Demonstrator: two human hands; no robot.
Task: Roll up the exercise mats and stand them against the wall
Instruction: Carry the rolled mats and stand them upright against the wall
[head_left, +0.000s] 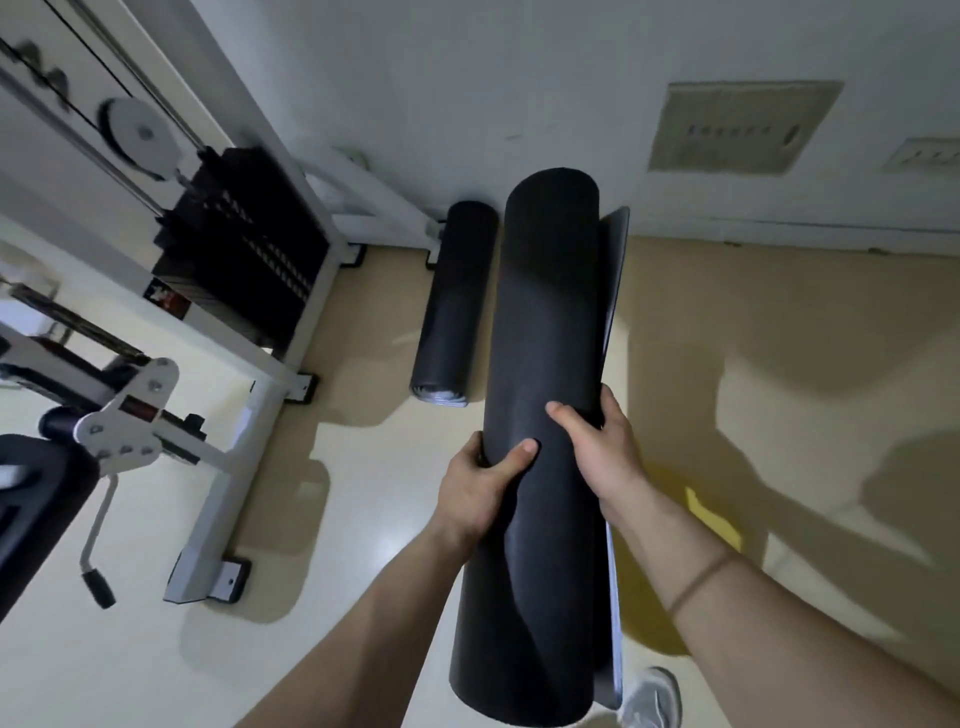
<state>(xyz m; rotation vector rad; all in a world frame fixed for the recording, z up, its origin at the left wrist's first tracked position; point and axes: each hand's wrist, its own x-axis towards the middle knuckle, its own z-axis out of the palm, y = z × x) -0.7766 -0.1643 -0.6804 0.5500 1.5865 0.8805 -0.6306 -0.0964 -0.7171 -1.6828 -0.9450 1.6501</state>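
Note:
I hold a large black rolled exercise mat (545, 312) off the floor, its far end pointing toward the white wall (467, 78). My left hand (478, 483) grips its left side and my right hand (602, 452) wraps its right side, where a loose outer flap sticks out. A second, thinner black rolled mat (454, 296) rests just left of it, its far end touching the wall by the machine's foot; whether it stands or lies I cannot tell.
A white weight machine (249, 270) with a black plate stack, pulley and padded lever fills the left side. Cream floor (779, 364) spreads to the right. Wall plates sit at upper right. My shoe (654, 696) shows at the bottom.

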